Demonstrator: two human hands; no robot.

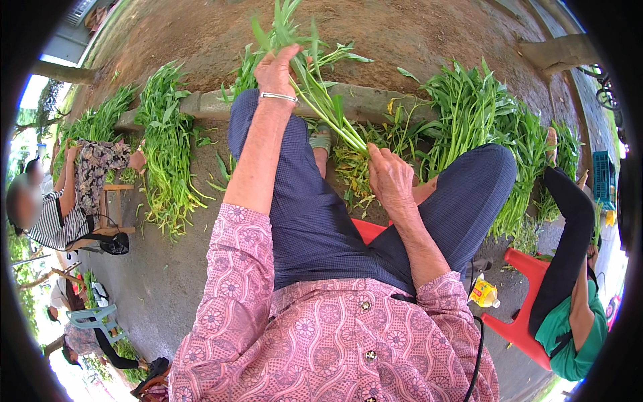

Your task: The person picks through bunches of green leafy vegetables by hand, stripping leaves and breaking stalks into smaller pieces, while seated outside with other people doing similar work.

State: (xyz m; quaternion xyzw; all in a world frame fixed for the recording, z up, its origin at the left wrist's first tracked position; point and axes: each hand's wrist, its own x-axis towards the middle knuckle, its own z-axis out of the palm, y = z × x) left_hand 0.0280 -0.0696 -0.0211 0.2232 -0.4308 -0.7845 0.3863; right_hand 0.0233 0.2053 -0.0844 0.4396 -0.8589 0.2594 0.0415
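Observation:
A small bunch of leafy green stems (329, 113), looking like water spinach, slants between my hands. My left hand (276, 73), with a silver bangle at the wrist, grips its leafy upper part beyond my left knee. Around the pale cut ends my right hand (392, 176) is closed, above the gap between my knees. Some leaf tips near my left hand are blurred. Under the bunch, loose yellowing leaves and stems (354, 173) lie on the ground by my feet. A large heap of the same greens (467, 113) stands beyond my right knee.
A low concrete kerb (371, 103) runs before me, with bare soil behind it. More greens (163, 120) lie to the left. A yellow-labelled bottle (485, 294) and a red stool (522, 301) are at my right. Seated people (55, 216) work on both sides.

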